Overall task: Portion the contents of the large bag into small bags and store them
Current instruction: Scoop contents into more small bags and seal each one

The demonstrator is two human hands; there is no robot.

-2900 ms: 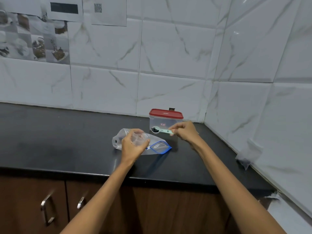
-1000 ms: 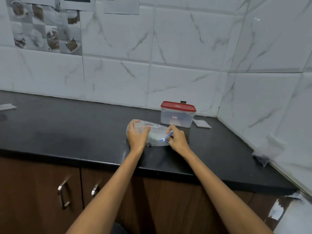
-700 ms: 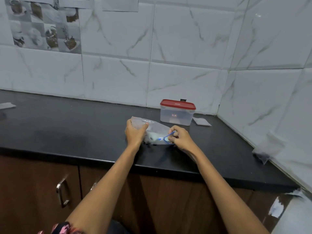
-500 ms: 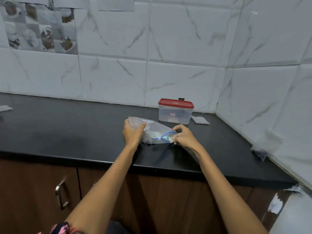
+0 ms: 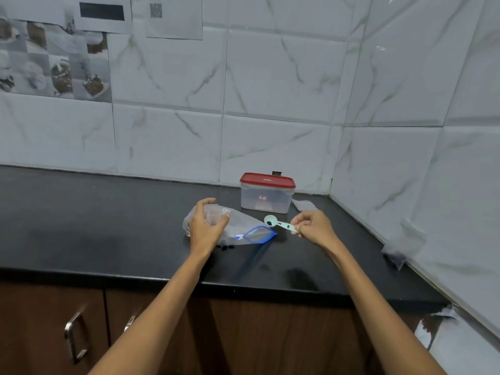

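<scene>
- Left hand (image 5: pixel 207 226) grips the closed end of a clear plastic zip bag with a blue-edged mouth (image 5: pixel 240 228), fingers curled round it, pinning it to the black stone surface (image 5: pixel 94 231).
- Bag lies on its side, mouth open and facing right toward the other hand; contents hard to make out.
- Right hand (image 5: pixel 313 227) pinches the handle of a pale mint plastic measuring spoon (image 5: pixel 278 223); the bowl holds something dark and hovers just beside the bag mouth, above the surface.
- A few small dark bits (image 5: pixel 226 247) sit on the surface at the bag's near edge.
- Clear rectangular plastic box with a red lid (image 5: pixel 266 193) stands behind bag and spoon, lid on, near the wall corner.
- Small clear flat bag (image 5: pixel 304 204) lies just right of the box.
- Another crumpled clear bag (image 5: pixel 400 247) leans against the right wall, well apart.
- White marble-look tiles (image 5: pixel 270 82) behind; papers (image 5: pixel 173 17) taped up top left.
- Brown wooden cabinet doors with metal handles (image 5: pixel 74 336) below the surface.
</scene>
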